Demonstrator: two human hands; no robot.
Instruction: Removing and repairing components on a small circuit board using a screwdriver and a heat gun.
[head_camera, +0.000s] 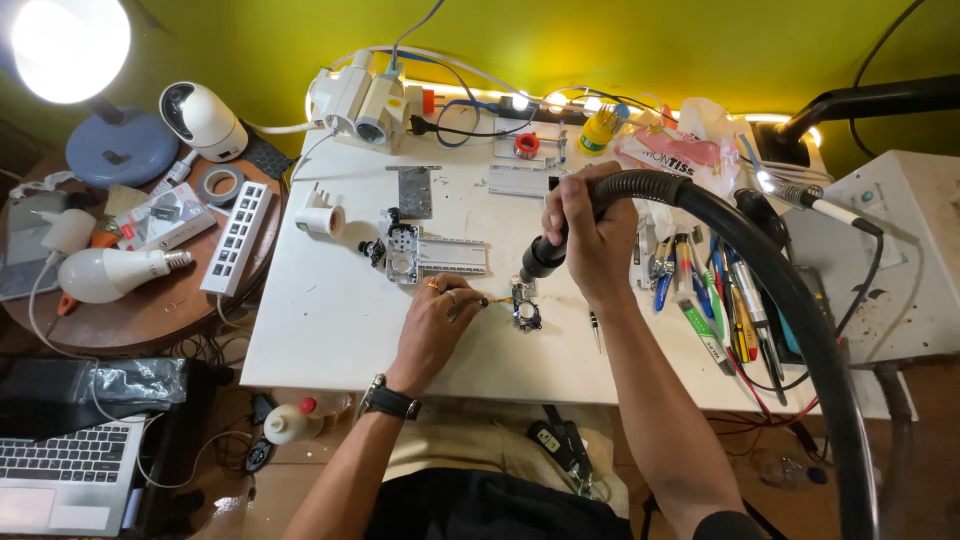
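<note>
Bare forearms, sleeveless; black wristwatch (389, 401) at left wrist; rings on left hand (437, 318); right hand (592, 240) unadorned.

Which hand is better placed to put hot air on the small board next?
Right. The right hand already grips the black hose nozzle, its tip angled down just above the small board. The left hand is busy beside the board, apparently pinching tweezers.

White counter (330, 320), yellow-green wall (620, 40). Black hose (790, 300) and black nozzle (543, 257). Blue lamp base (115, 148), white bulb (105, 274), grey tape roll (222, 184), black wristwatch (390, 401), silver laptop (60, 480).
</note>
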